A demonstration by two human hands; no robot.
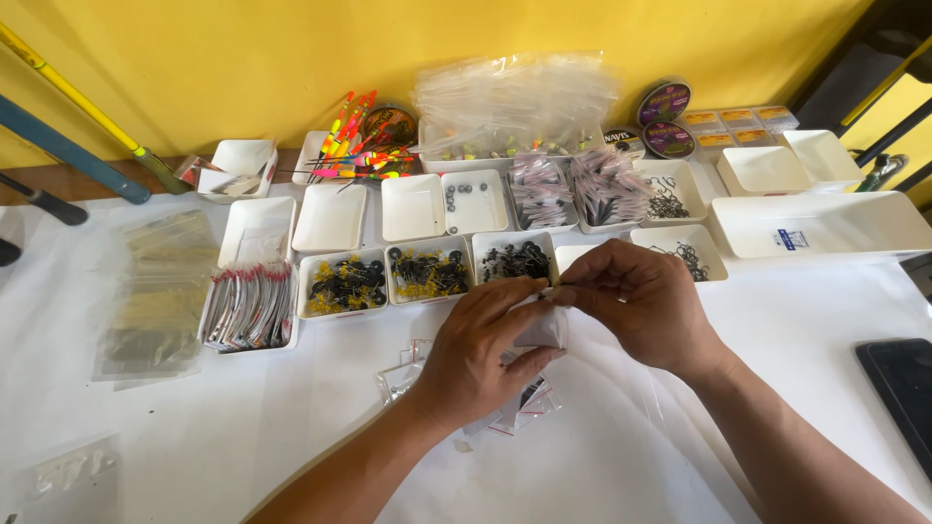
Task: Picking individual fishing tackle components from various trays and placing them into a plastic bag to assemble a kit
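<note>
Packing judged to be partway through: a few small filled clear sachets with red edges (524, 403) are already lying on the white-covered surface (243, 427) beneath the hands, while many trays are still holding loose stock.

At far left, a loose stack of empty clear plastic bags (160, 291) is being kept flat on the surface. Beside it, a tall white rectangular tray (254, 281) is being filled with a row of red-edged packets standing on edge. Next, three small white square trays: the first (343, 283) and second (428, 273) are holding black and yellow small parts, the third (515, 260) black parts only. Behind these, two white trays are standing apparently empty, and a third (474, 200) is holding a few dark round beads. Slim floats in pink, orange and yellow (354, 146) are being stored in a tray at the back.

At centre, a small clear plastic bag (544, 325) is being held just above the surface, in front of the black-parts tray. The left hand (481, 354) is pinching its upper edge, fingers curled round it. The right hand (646, 306) is gripping the same edge from the other side, thumb and forefinger closed on it; whether anything is inside cannot be told.

Further right, two trays of bundled packets (578, 189), two trays of small dark hooks (684, 254), a large shallow white tray (825, 225), and a dark phone (898, 388) are lying.
</note>
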